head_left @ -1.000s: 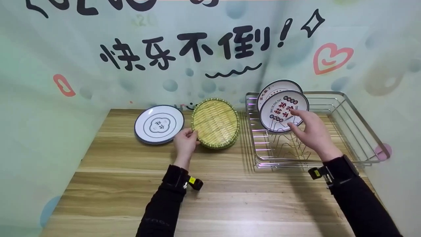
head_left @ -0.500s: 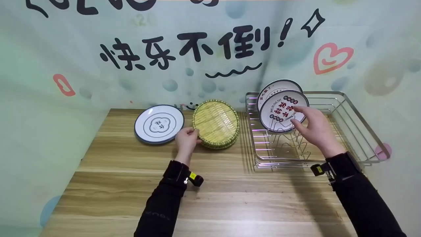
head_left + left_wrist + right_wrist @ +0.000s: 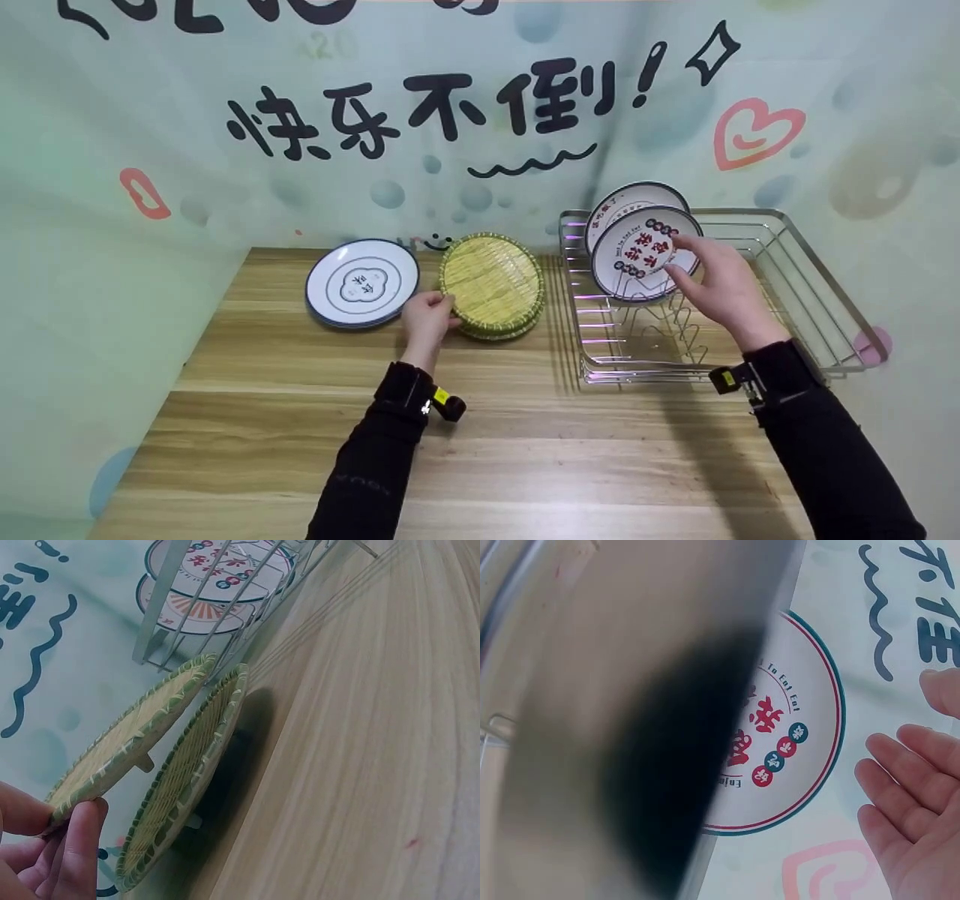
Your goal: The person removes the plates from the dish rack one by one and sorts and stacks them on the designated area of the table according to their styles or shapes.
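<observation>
My left hand (image 3: pixel 426 319) pinches the near-left rim of a round woven bamboo tray (image 3: pixel 491 281) between thumb and fingers. In the left wrist view this upper tray (image 3: pixel 131 731) is tilted, with a gap between it and a second bamboo tray (image 3: pixel 184 780) below. My right hand (image 3: pixel 724 289) is in front of the dish rack, its fingers relaxed and holding nothing. Nearest to it is a white plate (image 3: pixel 634 255) with red characters, standing in the rack. The right wrist view shows this hand (image 3: pixel 922 795) apart from a plate (image 3: pixel 817 697).
Behind the front plate, another plate (image 3: pixel 641 193) stands in the wire dish rack (image 3: pixel 600 358), at the right of the wooden table (image 3: pixel 487 450). White plates (image 3: pixel 364 255) with blue rims lie stacked left of the trays. A printed cloth backdrop (image 3: pixel 420 45) closes off the back.
The upper bamboo tray's far side has tipped down slightly, still in my left hand. My right hand has drawn back a little to the right from the front plate. The plates have not moved.
</observation>
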{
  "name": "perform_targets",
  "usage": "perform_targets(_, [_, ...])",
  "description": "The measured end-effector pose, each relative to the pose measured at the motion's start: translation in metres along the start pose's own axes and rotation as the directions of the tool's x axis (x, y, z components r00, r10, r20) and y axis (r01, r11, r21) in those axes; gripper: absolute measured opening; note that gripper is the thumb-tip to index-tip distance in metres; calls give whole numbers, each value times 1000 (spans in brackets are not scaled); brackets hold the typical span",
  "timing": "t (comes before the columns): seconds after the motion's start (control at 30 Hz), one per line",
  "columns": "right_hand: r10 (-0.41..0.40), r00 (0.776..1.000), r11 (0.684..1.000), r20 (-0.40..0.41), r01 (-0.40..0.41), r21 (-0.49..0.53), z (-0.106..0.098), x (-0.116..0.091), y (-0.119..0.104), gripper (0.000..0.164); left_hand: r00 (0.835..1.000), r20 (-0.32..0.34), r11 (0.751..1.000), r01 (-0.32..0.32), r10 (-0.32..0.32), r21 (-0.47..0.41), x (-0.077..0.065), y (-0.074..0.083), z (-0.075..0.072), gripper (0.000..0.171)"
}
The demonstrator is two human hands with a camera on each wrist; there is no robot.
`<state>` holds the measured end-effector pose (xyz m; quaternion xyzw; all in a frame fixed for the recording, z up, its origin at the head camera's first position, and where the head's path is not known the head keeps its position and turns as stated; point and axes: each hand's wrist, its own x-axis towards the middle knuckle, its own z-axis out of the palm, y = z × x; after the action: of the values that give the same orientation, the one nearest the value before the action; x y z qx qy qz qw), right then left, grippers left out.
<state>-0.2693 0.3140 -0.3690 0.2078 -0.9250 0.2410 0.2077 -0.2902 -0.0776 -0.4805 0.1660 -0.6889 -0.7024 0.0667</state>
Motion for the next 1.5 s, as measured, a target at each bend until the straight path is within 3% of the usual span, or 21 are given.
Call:
perform_targets(0.23, [6,1000,1000,1,-6,-5,-1,6,0,44,999,36,998,19,-17,-60,1,-2,3,11])
perform_targets(0.53, [2,1000,1000,22,-2,-13,2,6,-2,44,997,33,994,69,-66,-81,2,-5,3,21])
perform_targets(0.7, [6,1000,1000,30,-5,-15,2,6,-3,45,995,51,996,88,-86,-29,3,-6,1,25])
perform_targets(0.83, [9,999,1000,40,-9,-15,2,7,-3,45,997,59,992,38,-45,120,4,-8,-3,29])
perform_targets(0.9, [11,999,1000,44,-11,-15,2,7,-3,45,998,57,972,-6,-8,236,4,-9,-6,29])
perform_targets(1.07, [7,999,1000,36,-6,-9,1,9,-4,44,996,66,882,-79,54,465,3,-9,-12,28])
perform_targets(1.33, [-5,999,1000,36,6,-16,0,12,-7,43,989,110,754,-146,99,641,2,-4,-18,27])
perform_targets(1.5, [5,999,999,39,-3,-32,-1,13,-9,44,985,124,715,-172,119,678,2,-3,-20,26])
